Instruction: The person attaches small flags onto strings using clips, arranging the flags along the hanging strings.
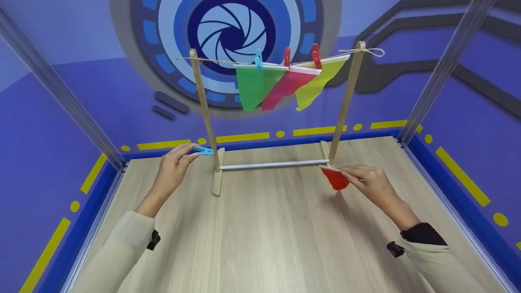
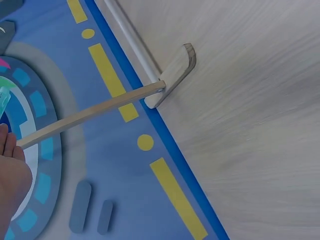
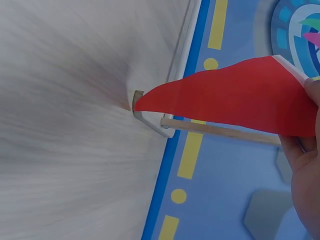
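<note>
Pinching a blue peg (image 1: 204, 151) — left hand (image 1: 175, 167), right hand (image 1: 368, 182) gripping a red flag (image 1: 334, 178).

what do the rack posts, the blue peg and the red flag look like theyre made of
Rack posts: pale wood, matt, with faint grain showing. Blue peg, pinched in the left hand: likely plastic, going by its smooth, even bright colour. Red flag, held by the right hand: thin cloth or paper, hard to tell which; it bends limply and has a white strip along its top edge.
</note>
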`<state>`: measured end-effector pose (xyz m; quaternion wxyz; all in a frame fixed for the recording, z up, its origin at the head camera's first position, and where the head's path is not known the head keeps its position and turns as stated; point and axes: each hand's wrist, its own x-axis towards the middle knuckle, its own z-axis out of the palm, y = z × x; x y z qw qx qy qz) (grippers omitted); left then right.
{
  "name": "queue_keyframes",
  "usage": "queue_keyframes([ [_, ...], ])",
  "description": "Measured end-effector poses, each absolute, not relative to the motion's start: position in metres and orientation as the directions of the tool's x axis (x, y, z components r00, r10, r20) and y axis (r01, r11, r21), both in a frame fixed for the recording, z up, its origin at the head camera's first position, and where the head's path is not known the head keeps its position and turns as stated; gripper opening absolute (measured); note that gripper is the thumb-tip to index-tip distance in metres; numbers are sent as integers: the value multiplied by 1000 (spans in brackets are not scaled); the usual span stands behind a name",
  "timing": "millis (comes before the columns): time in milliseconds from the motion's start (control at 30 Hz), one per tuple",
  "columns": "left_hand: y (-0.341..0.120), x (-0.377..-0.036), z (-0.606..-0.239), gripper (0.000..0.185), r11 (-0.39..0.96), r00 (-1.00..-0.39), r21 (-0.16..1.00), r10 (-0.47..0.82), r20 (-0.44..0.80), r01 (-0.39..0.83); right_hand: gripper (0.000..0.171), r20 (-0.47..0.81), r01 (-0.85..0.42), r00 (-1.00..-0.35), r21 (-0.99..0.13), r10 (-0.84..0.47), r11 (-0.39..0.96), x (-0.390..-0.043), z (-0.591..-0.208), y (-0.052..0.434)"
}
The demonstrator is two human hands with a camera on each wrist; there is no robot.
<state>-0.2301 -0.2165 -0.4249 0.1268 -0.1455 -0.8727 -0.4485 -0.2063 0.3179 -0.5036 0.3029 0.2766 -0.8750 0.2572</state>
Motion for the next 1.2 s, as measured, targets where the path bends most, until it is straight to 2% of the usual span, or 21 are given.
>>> queue_keyframes([
  [267,-208,-236,-408,38,589,-905,697,167,391,409,31,714,-695,-610,-274,-343,665,-216,-498,301],
  [533,-201,-241,-391,37,560,-896,707,183,404,433,30,741,-747,-562,-263,-369,610,-223,-487,286],
  [1000,-186,-251,-351,34,544,-849,665,203,487,512,17,767,-760,-546,-285,-338,584,-234,-461,258],
  [1200,-179,-261,-325,34,537,-806,622,215,552,569,13,780,-778,-525,-279,-340,563,-239,-449,244],
])
